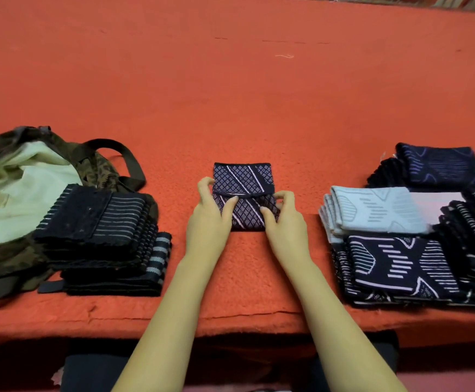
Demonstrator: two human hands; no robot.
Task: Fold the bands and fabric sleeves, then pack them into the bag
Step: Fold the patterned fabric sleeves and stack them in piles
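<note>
A dark navy sleeve [242, 179] with a white diamond and stripe pattern lies at the middle of the orange table, its near part folded up over itself. My left hand [209, 216] pinches the folded flap at its left edge. My right hand [283, 219] pinches the same flap at its right edge. An open camouflage bag [13, 176] with pale yellow lining lies at the left. A pile of folded dark striped bands [100, 230] rests against the bag's front.
At the right sit stacks of patterned sleeves: a light blue one [377, 213], a navy one with white lines [400, 264], a dark one behind [440, 165]. The orange table cloth [230, 80] stretches far back. The table's front edge [230, 329] runs just below my forearms.
</note>
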